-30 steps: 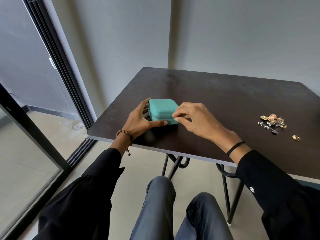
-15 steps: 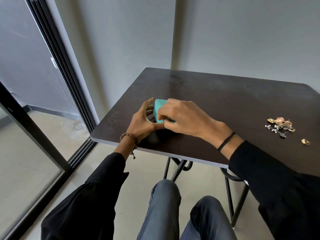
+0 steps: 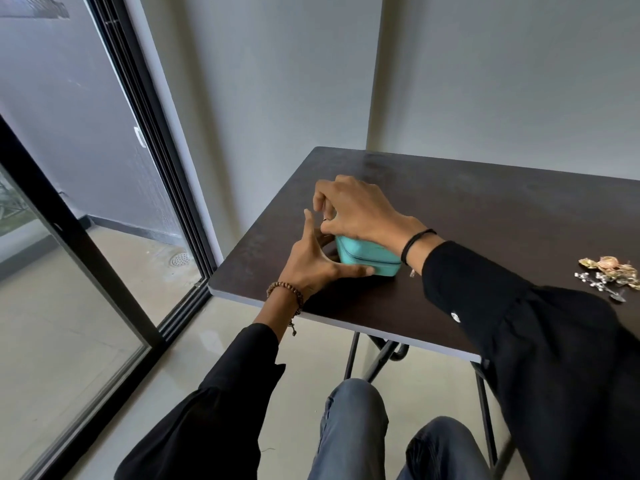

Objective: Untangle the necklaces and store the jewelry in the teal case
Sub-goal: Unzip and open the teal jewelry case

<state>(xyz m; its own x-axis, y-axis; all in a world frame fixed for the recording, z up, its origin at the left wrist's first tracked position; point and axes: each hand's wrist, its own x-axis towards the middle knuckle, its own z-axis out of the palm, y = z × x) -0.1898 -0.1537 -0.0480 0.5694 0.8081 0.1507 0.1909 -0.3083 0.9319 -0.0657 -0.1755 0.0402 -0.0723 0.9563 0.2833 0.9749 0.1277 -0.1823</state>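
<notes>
Teal case (image 3: 369, 260) sits flat near the left front corner of the dark brown table (image 3: 485, 209), lid down, a dark zip line running along its near side. Left hand (image 3: 311, 266) braces it: thumb pressed to the near face, fingers curled round the left end. Right hand (image 3: 356, 211) arches over the top, thumb and forefinger pinched together at the case's far left corner on something too small to make out. Bead bracelet (image 3: 287, 293) on the left wrist, black band (image 3: 414, 242) on the right, both sleeves black. Well off to the right, at the frame's edge, the tangled jewelry (image 3: 609, 273) lies on the tabletop, gold and silver bits heaped together. Black metal legs (image 3: 351, 355) under the table, pale floor below, plain grey walls meeting in a corner behind, and a black-framed sliding glass door (image 3: 114, 216) on the left with a floor drain (image 3: 180, 259) beyond it.
</notes>
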